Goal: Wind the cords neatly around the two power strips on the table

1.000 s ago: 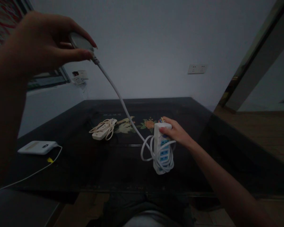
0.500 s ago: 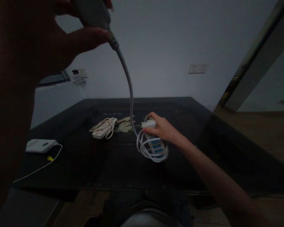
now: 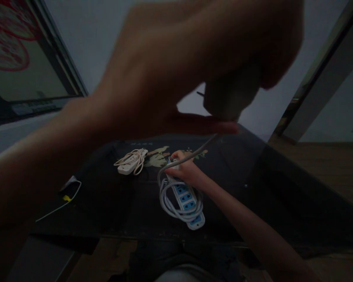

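My left hand is raised close to the camera, large and blurred, its fingers closed round the white plug of a cable. The white cable runs from the plug down to a white power strip with blue sockets, which lies flat on the dark table with loops of cable around it. My right hand grips the strip's far end. A second, cream power strip wrapped in its own cord lies further back to the left.
A thin white wire with a yellow tag lies on the table's left side. A framed picture leans on the left. A wooden floor and a door frame are on the right. My dark lap is below.
My left hand swung the plug from upper left across to the upper right, close to the camera. The blue-socket strip went from upright to lying flat under my right hand.
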The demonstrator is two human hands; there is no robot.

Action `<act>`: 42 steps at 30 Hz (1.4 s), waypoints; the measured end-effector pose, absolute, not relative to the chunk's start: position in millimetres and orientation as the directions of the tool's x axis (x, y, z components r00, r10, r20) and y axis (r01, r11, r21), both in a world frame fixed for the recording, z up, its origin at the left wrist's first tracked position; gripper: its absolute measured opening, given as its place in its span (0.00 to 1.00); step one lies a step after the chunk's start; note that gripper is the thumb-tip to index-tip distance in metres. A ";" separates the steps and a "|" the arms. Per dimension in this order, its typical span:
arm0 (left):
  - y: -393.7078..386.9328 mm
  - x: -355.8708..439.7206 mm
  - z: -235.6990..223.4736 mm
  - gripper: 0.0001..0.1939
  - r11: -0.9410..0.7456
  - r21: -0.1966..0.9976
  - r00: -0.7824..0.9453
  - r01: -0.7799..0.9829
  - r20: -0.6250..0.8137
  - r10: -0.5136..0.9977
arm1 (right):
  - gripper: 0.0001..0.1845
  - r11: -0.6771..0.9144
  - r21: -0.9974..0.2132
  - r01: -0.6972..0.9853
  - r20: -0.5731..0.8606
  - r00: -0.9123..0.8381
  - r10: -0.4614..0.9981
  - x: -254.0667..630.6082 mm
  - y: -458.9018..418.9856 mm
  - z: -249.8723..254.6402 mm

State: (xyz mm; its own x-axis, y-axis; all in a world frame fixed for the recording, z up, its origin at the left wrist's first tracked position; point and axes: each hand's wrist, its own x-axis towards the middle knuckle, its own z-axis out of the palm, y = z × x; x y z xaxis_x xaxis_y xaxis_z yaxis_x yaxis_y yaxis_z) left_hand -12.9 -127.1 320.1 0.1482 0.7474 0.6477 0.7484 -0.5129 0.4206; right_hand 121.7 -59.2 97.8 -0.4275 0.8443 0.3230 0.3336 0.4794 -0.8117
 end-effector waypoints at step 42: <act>-38.1 -67.4 62.1 0.18 -0.380 0.339 0.347 0.861 0.154 0.925 | 0.44 -0.185 -0.828 -0.530 -0.025 -0.295 0.955 116.4 -205.2 45.8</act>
State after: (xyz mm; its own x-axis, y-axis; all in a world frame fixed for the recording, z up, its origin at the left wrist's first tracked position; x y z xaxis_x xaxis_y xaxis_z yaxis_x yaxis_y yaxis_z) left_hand -67.4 -38.1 62.1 0.3472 0.9250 0.1542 0.8606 -0.3796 0.3395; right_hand 116.4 -205.2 45.8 -0.2947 0.9553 -0.0249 -0.5300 -0.1851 -0.8276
